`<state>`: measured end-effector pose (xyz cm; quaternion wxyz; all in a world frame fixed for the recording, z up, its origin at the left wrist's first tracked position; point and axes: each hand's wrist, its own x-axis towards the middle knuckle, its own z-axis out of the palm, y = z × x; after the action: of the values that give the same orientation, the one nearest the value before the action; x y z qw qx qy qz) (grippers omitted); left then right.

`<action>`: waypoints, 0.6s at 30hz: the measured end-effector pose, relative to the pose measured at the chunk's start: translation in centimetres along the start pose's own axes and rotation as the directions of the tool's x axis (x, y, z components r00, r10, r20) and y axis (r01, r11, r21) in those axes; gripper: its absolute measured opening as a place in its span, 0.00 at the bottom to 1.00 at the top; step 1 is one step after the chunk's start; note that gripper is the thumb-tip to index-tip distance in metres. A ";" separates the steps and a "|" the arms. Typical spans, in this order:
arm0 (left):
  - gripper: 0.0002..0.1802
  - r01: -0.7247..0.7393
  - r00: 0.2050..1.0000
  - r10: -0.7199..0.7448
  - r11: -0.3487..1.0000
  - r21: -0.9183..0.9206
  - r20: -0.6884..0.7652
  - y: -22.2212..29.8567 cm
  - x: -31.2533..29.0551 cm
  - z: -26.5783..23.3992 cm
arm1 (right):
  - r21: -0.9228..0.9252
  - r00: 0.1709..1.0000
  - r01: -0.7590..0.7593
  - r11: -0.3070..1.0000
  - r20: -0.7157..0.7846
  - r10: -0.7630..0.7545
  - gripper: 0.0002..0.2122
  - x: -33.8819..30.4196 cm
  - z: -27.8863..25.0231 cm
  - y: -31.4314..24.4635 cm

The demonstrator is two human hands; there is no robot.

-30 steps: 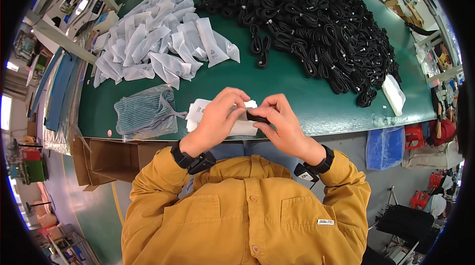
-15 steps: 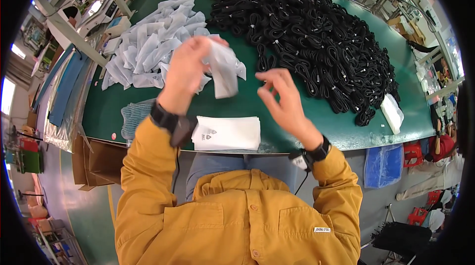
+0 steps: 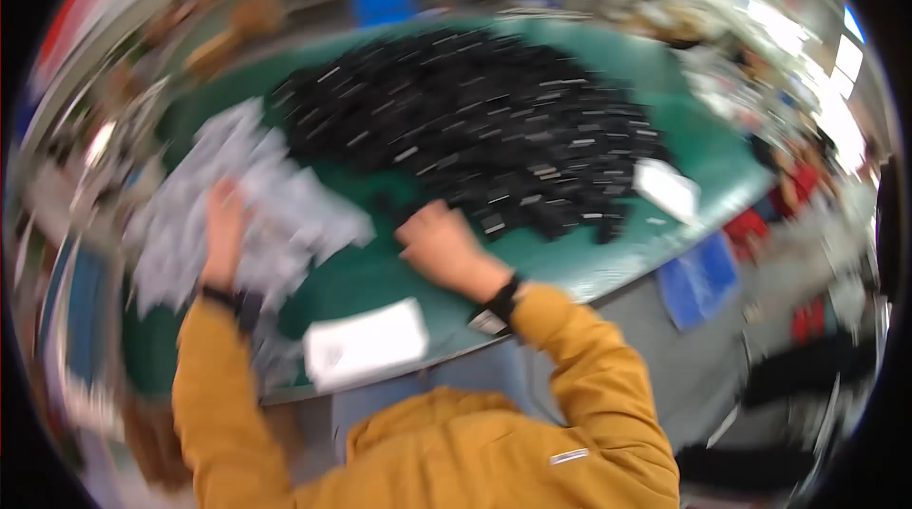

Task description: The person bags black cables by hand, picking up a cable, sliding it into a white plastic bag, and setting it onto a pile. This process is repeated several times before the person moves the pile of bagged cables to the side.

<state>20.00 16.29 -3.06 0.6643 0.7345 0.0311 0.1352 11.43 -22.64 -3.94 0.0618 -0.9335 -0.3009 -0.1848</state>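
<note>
Motion smears the whole picture. My left hand (image 3: pixel 226 219) reaches over the pile of pale translucent bags (image 3: pixel 290 219) at the left of the table; its fingers are too blurred to tell whether they grip one. At the near left edge of the heap of black coiled cables (image 3: pixel 475 115) is my right hand (image 3: pixel 445 241), its fingers bent and drawn together. A small dark cable bundle (image 3: pixel 388 203) lies just beyond those fingers. What they hold, if anything, is hidden. Between my forearms, a stack of flat white bags (image 3: pixel 366 346) rests near the front edge.
The green table (image 3: pixel 337 286) curves away in front of me. A white packet (image 3: pixel 667 189) lies on its right side, past the cables. On the floor to the right stands a blue plastic-covered bin (image 3: pixel 698 279). A bluish ribbed cloth (image 3: pixel 274 357) lies by my left forearm.
My left hand has moved left onto the bag pile, and the bag it held no longer shows in it. My right hand, formerly spread, has reached the cables with fingers bent. The view has turned.
</note>
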 end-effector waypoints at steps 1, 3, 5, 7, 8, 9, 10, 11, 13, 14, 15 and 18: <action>0.29 -0.453 0.884 0.433 0.707 0.542 0.174 -1.8 0.0 0.1 | -0.014 1.000 -0.011 1.000 -0.021 0.011 0.13 -0.3 0.0 -0.5; 0.42 -0.707 0.707 0.383 0.375 0.599 0.595 2.6 -4.2 5.9 | 0.153 0.997 -0.035 0.988 -0.066 0.045 0.11 -1.6 2.1 0.7; 0.43 -0.655 0.721 -0.011 0.316 0.686 0.693 8.1 -9.8 7.8 | 0.147 0.993 0.040 0.988 -0.115 -0.023 0.13 -0.5 3.6 -0.5; 0.42 -0.710 0.649 -0.142 0.242 0.662 0.748 6.8 -10.2 8.3 | 0.109 0.991 0.049 0.993 -0.132 -0.034 0.14 -0.4 3.7 -0.6; 0.40 -0.732 0.622 -0.175 0.214 0.646 0.763 5.1 -9.2 8.0 | 0.086 0.991 0.021 0.996 -0.130 -0.009 0.14 -0.9 3.5 -0.1; 0.39 -0.748 0.604 -0.211 0.182 0.638 0.768 3.4 -7.8 7.5 | 0.084 0.992 0.008 0.996 -0.127 0.003 0.14 -1.1 3.4 0.3; 0.39 -0.760 0.590 -0.205 0.185 0.623 0.781 1.8 -6.1 6.7 | 0.090 0.992 -0.005 0.996 -0.124 0.016 0.14 -1.3 3.3 0.5; 0.37 -0.773 0.583 -0.168 0.188 0.606 0.795 0.1 -4.2 5.4 | 0.102 0.992 -0.007 0.995 -0.121 0.019 0.14 -1.4 3.3 0.5; 0.35 -0.782 0.584 -0.094 0.200 0.590 0.806 -1.8 -2.2 3.9 | 0.114 0.995 -0.014 0.993 -0.099 0.025 0.14 -1.7 3.3 0.9; 0.35 -0.779 0.588 -0.091 0.204 0.593 0.804 -1.5 -2.0 3.7 | 0.128 0.996 -0.025 0.992 -0.081 0.036 0.15 -1.8 3.3 1.0; 0.34 -0.738 0.635 -0.147 0.174 0.652 0.758 -0.5 -1.5 3.8 | 0.139 0.997 -0.038 0.990 -0.066 0.047 0.15 -1.8 3.2 1.4; 0.33 -0.641 0.723 -0.253 0.098 0.761 0.643 1.2 -0.6 2.8 | 0.136 0.997 -0.029 0.990 -0.063 0.038 0.15 -2.2 3.0 1.9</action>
<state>19.93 13.31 -2.21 -0.0535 0.9690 -0.2262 -0.0840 11.76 -24.69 -7.53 0.1377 -0.9256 -0.2948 -0.1935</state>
